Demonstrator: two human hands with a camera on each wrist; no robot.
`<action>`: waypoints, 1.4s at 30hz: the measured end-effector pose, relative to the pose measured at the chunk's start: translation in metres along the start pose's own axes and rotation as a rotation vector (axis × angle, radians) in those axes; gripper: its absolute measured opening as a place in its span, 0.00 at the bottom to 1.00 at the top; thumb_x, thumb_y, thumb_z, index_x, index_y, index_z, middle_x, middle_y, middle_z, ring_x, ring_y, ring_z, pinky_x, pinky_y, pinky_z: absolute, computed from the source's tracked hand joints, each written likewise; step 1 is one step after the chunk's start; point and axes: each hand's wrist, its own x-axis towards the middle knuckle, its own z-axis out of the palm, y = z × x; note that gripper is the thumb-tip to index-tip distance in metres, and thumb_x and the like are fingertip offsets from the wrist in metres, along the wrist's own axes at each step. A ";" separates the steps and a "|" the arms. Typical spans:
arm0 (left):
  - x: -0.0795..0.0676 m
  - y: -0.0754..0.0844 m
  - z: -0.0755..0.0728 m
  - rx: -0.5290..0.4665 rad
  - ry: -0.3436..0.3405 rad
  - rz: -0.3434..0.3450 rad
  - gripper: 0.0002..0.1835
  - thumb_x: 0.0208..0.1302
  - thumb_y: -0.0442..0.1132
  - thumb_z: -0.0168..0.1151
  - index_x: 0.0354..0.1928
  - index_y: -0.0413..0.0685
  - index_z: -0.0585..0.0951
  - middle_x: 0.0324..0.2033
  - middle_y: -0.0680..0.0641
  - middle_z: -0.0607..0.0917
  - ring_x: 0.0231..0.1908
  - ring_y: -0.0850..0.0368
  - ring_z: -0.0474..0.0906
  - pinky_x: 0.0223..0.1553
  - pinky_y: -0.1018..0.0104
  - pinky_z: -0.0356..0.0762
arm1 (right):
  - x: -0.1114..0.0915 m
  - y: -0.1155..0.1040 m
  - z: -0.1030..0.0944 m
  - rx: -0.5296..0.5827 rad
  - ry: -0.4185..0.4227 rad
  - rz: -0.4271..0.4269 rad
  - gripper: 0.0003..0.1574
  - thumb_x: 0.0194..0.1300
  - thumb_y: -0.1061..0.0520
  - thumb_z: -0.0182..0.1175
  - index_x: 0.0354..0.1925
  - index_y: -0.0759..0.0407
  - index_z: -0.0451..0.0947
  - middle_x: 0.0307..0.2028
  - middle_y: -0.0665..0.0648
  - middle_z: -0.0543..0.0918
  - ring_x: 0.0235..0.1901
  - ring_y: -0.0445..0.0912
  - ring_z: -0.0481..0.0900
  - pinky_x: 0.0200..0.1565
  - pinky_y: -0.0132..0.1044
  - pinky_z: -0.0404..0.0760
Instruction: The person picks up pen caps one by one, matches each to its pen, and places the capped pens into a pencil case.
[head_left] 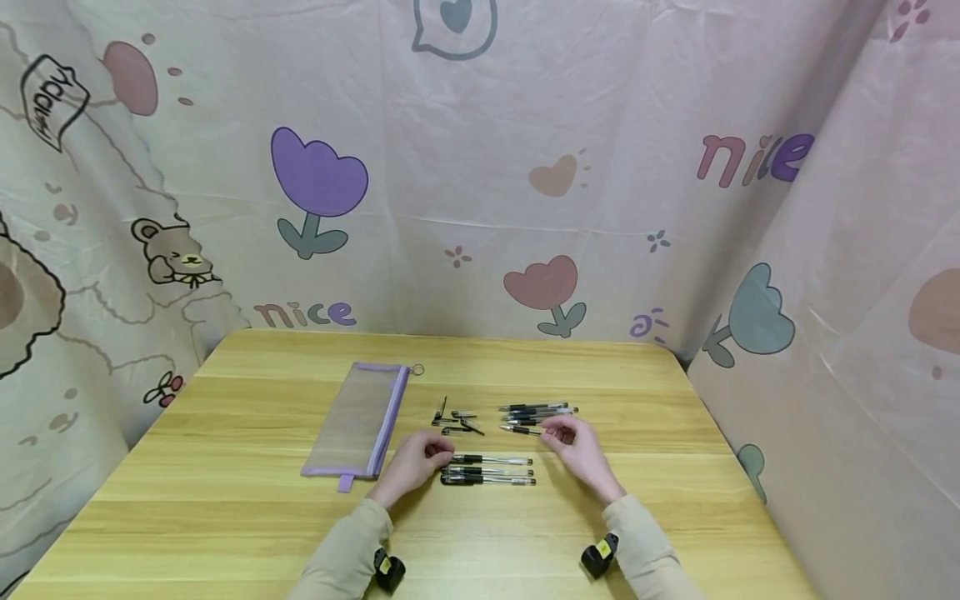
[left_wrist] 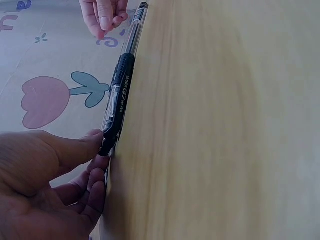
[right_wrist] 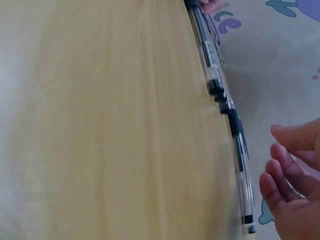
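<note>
Three capped black gel pens [head_left: 487,481] lie side by side in front of me, caps to the left. My left hand [head_left: 414,463] pinches the cap end of the farthest pen [head_left: 492,460] between thumb and fingers, hiding its tip. In the left wrist view, the thumb and fingers [left_wrist: 96,180] sit at the cap ends. My right hand [head_left: 576,446] hovers over the rear end of an uncapped pen [head_left: 521,430], the nearest of several at the back right. Its thumb [right_wrist: 295,137] and fingers stand apart in the right wrist view, with nothing between them.
Several loose black pen caps [head_left: 459,423] are scattered left of the uncapped pens [head_left: 536,410]. A mesh zip pouch [head_left: 352,421] with purple edging lies flat at the left, its zip side facing the pens. A printed cloth [head_left: 465,283] hangs behind the wooden table [head_left: 247,467].
</note>
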 end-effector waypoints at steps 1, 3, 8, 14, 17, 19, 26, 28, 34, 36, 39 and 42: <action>0.000 0.000 0.000 0.000 0.001 -0.002 0.05 0.62 0.31 0.67 0.39 0.40 0.87 0.34 0.47 0.87 0.33 0.60 0.77 0.35 0.72 0.75 | 0.001 0.001 -0.001 0.000 0.024 -0.001 0.13 0.59 0.68 0.68 0.44 0.67 0.84 0.32 0.58 0.82 0.30 0.36 0.74 0.33 0.26 0.75; 0.000 0.000 0.000 -0.004 0.002 -0.008 0.05 0.63 0.31 0.67 0.39 0.41 0.87 0.35 0.47 0.87 0.33 0.61 0.77 0.35 0.72 0.75 | 0.003 0.004 -0.003 -0.001 0.062 0.001 0.12 0.57 0.69 0.69 0.43 0.68 0.84 0.31 0.58 0.82 0.27 0.36 0.72 0.31 0.26 0.73; -0.001 0.000 0.000 -0.008 0.009 -0.010 0.04 0.63 0.32 0.67 0.39 0.42 0.87 0.35 0.48 0.87 0.33 0.62 0.77 0.35 0.72 0.76 | 0.007 0.007 -0.009 -0.018 0.090 0.042 0.14 0.56 0.67 0.71 0.43 0.68 0.84 0.32 0.60 0.83 0.26 0.35 0.70 0.31 0.26 0.72; -0.001 0.000 0.000 -0.009 0.010 -0.007 0.04 0.63 0.31 0.68 0.39 0.41 0.87 0.34 0.48 0.87 0.33 0.61 0.77 0.35 0.72 0.75 | 0.009 0.012 -0.013 -0.050 0.076 0.069 0.14 0.56 0.67 0.72 0.43 0.67 0.85 0.37 0.62 0.85 0.32 0.38 0.76 0.36 0.27 0.77; -0.001 -0.001 -0.001 -0.010 0.008 0.002 0.04 0.63 0.31 0.67 0.39 0.41 0.87 0.34 0.47 0.87 0.33 0.60 0.77 0.35 0.72 0.74 | 0.009 0.012 -0.013 -0.066 0.067 0.074 0.14 0.55 0.67 0.72 0.42 0.67 0.85 0.40 0.63 0.86 0.35 0.41 0.80 0.39 0.27 0.79; -0.001 -0.001 -0.001 -0.011 0.006 0.003 0.05 0.63 0.31 0.67 0.39 0.40 0.87 0.34 0.47 0.87 0.33 0.59 0.77 0.35 0.72 0.74 | 0.009 0.012 -0.013 -0.082 0.059 0.078 0.13 0.55 0.67 0.72 0.41 0.66 0.85 0.41 0.62 0.86 0.36 0.43 0.81 0.41 0.29 0.80; 0.000 0.000 -0.001 -0.016 0.002 -0.014 0.05 0.63 0.31 0.67 0.40 0.40 0.87 0.34 0.47 0.87 0.33 0.59 0.77 0.35 0.72 0.74 | 0.009 0.010 -0.012 -0.144 0.025 0.106 0.11 0.55 0.66 0.73 0.38 0.62 0.85 0.45 0.62 0.86 0.41 0.48 0.82 0.47 0.42 0.80; 0.000 0.000 -0.001 -0.015 0.001 -0.015 0.05 0.63 0.31 0.67 0.40 0.39 0.87 0.34 0.47 0.87 0.33 0.59 0.77 0.35 0.72 0.74 | 0.010 0.010 -0.011 -0.150 0.022 0.107 0.10 0.55 0.66 0.72 0.38 0.62 0.85 0.47 0.63 0.86 0.41 0.49 0.82 0.48 0.43 0.80; 0.000 -0.001 0.000 -0.008 -0.001 -0.010 0.05 0.63 0.31 0.67 0.40 0.40 0.87 0.34 0.47 0.87 0.34 0.59 0.77 0.35 0.72 0.74 | 0.011 0.011 -0.010 -0.168 0.026 0.097 0.08 0.54 0.66 0.73 0.36 0.61 0.86 0.46 0.62 0.86 0.38 0.46 0.79 0.43 0.35 0.76; 0.000 -0.001 0.000 -0.010 -0.001 -0.012 0.05 0.63 0.31 0.67 0.40 0.40 0.87 0.34 0.47 0.87 0.34 0.59 0.77 0.36 0.72 0.74 | 0.011 0.012 -0.010 -0.171 0.024 0.093 0.08 0.54 0.66 0.73 0.35 0.61 0.86 0.45 0.62 0.86 0.37 0.45 0.78 0.42 0.33 0.74; 0.000 0.000 0.000 -0.012 0.002 -0.014 0.05 0.63 0.30 0.67 0.40 0.40 0.87 0.34 0.47 0.87 0.34 0.59 0.77 0.36 0.72 0.74 | 0.011 0.012 -0.009 -0.181 0.018 0.089 0.08 0.54 0.67 0.72 0.36 0.61 0.86 0.44 0.62 0.87 0.36 0.45 0.78 0.40 0.32 0.74; 0.000 0.001 0.000 -0.009 0.005 -0.016 0.05 0.62 0.30 0.67 0.39 0.40 0.87 0.35 0.47 0.87 0.34 0.59 0.77 0.36 0.72 0.75 | 0.012 0.012 -0.009 -0.188 0.007 0.097 0.08 0.55 0.67 0.72 0.36 0.60 0.86 0.44 0.60 0.87 0.36 0.44 0.77 0.39 0.32 0.73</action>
